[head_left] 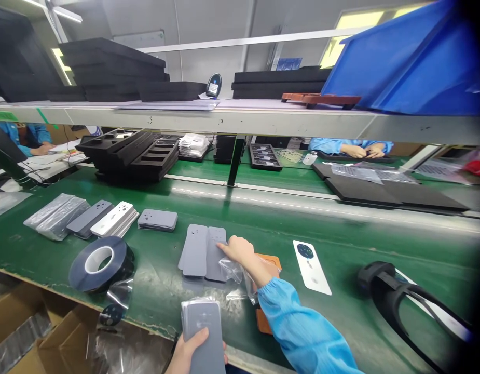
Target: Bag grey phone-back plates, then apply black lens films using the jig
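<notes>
My left hand (189,350) is wrapped round a small stack of grey phone back panels (208,337) at the bench's front edge, some in clear film. My right hand (240,250) reaches over the bench with curled fingers. Its index fingertip touches a grey phone back panel (215,265) that lies beside a fanned pile of similar panels (195,252). What its other fingers hold, if anything, is hidden. Crumpled clear plastic (232,270) lies under and beside that hand. Beneath my right forearm, an orange tray (269,259) is partly covered.
A tape roll (101,262), white panels (114,219), grey panels (157,219) and bagged panels (56,215) lie left. To the right are a white panel (312,267) and a black strap-like object (395,296). A shelf (263,118) crosses above. A co-worker's hands (364,150) show beyond.
</notes>
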